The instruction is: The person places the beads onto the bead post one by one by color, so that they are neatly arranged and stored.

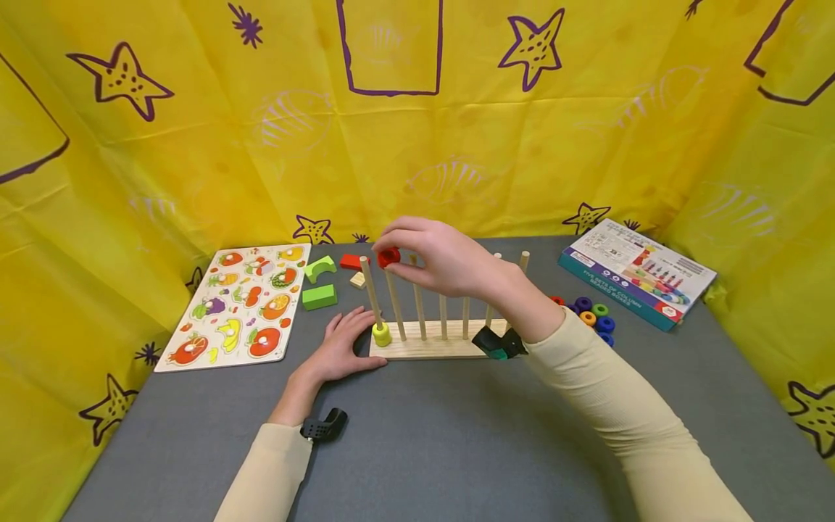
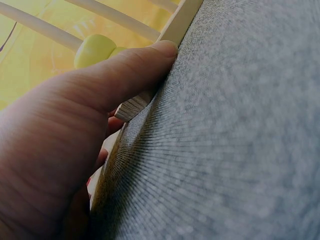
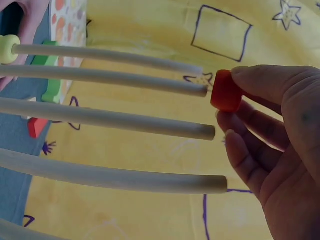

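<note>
A wooden base [image 1: 417, 350] carries a row of upright pegs. On its leftmost peg sits a yellow bead [image 1: 381, 335], also in the left wrist view [image 2: 94, 51]. My left hand [image 1: 339, 348] grips the base's left end, thumb along the front edge and fingers toward the back. Between thumb and fingertips my right hand [image 1: 450, 257] pinches a red bead [image 1: 388, 257], raised to the top of the second peg from the left. In the right wrist view the red bead [image 3: 227, 91] is right at that peg's tip [image 3: 200, 90].
Several loose coloured beads [image 1: 588, 317] lie right of the base, partly behind my right forearm. A printed box [image 1: 639, 272] is at the back right. Green blocks [image 1: 319, 296], a red block [image 1: 352, 262] and a fruit puzzle board [image 1: 244, 304] lie to the left.
</note>
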### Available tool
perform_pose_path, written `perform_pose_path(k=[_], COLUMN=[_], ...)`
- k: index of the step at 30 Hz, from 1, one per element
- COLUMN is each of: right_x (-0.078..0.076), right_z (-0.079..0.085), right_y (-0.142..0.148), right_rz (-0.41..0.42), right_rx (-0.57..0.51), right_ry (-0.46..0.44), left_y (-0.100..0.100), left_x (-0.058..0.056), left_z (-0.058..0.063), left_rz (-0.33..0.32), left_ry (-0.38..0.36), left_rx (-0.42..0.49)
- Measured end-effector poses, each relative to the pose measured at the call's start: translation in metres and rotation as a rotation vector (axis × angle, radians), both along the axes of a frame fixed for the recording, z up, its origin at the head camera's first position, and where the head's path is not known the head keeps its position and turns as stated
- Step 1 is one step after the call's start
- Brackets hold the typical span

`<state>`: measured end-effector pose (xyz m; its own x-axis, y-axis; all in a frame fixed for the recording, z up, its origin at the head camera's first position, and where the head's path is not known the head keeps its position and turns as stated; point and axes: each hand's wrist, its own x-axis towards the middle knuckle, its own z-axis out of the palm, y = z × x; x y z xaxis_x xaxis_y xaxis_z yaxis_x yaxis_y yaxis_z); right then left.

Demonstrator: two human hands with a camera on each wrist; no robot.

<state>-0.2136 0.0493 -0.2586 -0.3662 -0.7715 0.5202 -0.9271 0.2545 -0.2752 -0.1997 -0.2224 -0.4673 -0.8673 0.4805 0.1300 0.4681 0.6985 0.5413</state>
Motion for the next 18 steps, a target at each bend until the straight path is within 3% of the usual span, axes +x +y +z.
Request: perform_pose_path(k=[10,18], right_x=[-0.005,0.002], right_z=[0.002,0.003], right_y=[-0.005,0.009], right_rz=[-0.077,-0.077], right_rx=[0.112,0.079], right_ry=[-0.081,-0.091], left_y=[0.000,0.000], left_x=[-0.001,-0.001], left_z=[0.001,0.001], left_rz=[-0.003,-0.004], left_ry=[-0.002,0.006], left_rx=[-0.001,0.001])
